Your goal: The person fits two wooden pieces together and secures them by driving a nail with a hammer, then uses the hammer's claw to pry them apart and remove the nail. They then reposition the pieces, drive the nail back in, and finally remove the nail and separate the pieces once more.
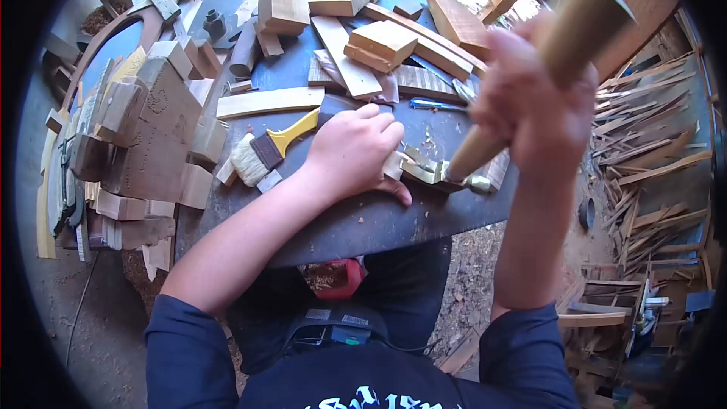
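Observation:
My left hand (pixel 360 148) is closed at the middle of the dark table (pixel 341 231), on the end of a small wooden workpiece (pixel 424 169) that has carved, uneven edges. My right hand (pixel 530 98) is wrapped round a tapered wooden mallet (pixel 583 23), raised on the right and slightly blurred. The mallet's narrow end (pixel 469 157) points down toward the workpiece; whether they touch is unclear. Left of my left hand lies a brush (pixel 265 150) with a yellow handle and pale bristles. A blue pen (pixel 438 104) lies beyond the workpiece.
Wooden blocks (pixel 381 44) and strips (pixel 270 101) cover the table's far half. A stack of shaped wood (pixel 155 121) stands at the left. Long wood offcuts (pixel 651 159) lie along the right. Below the table's near edge is a red container (pixel 350 280).

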A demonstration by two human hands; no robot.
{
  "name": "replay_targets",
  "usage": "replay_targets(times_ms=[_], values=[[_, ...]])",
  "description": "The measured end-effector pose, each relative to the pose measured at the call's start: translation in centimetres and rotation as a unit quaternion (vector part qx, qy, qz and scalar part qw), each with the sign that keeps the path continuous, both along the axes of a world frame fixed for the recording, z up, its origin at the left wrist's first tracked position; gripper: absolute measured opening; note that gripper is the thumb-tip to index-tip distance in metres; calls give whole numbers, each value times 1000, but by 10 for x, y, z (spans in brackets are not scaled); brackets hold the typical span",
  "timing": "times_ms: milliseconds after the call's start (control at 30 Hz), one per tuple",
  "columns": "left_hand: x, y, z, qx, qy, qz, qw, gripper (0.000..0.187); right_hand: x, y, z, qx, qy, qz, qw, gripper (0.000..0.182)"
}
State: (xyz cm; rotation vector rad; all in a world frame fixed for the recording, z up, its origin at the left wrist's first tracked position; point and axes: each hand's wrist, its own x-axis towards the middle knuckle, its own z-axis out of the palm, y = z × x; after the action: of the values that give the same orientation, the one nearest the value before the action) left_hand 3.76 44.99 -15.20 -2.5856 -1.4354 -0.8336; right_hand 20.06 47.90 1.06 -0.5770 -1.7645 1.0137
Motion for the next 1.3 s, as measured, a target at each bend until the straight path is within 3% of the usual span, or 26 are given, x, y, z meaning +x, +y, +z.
replay_targets(times_ms=[100,167,200,300,367,433,567,633,800,833,967,1033,1233,1300], values=[[0,-2,-3,53,-12,0,999,79,-26,4,-6,194,-101,34,975,10],[0,0,0,-17,-9,3,1000,78,32,0,-11,-66,71,-12,995,23],[0,1,-4,-3,-25,-3,1000,78,67,3,-9,-191,197,-42,961,33],[-2,2,-10,29,-61,-12,998,79,183,28,-48,-127,342,-53,930,33],[-1,3,-11,41,-49,-9,998,78,142,-4,-32,-36,283,6,958,27],[0,1,-5,24,-36,-5,999,78,100,-9,-16,-36,219,103,970,21],[0,-1,0,-6,-4,1,1000,78,84,-4,-8,-53,181,21,982,21],[-3,5,-6,18,-23,-6,1000,79,87,-4,-4,-35,145,67,987,21],[-1,0,-5,-6,-26,-4,1000,81,55,-14,0,-10,78,-5,997,18],[-1,0,-4,-5,-23,-5,1000,81,53,-10,2,5,14,37,999,17],[0,0,-6,-7,-14,-7,1000,80,5,-19,3,59,-55,9,997,15],[-2,-2,-5,-11,-15,0,1000,80,-15,-21,0,11,-14,-3,1000,15],[-3,-1,-8,9,-25,2,1000,76,-20,-18,0,28,-60,16,998,14],[-1,1,-8,9,-29,3,1000,76,5,-12,-7,-15,27,7,999,17]])
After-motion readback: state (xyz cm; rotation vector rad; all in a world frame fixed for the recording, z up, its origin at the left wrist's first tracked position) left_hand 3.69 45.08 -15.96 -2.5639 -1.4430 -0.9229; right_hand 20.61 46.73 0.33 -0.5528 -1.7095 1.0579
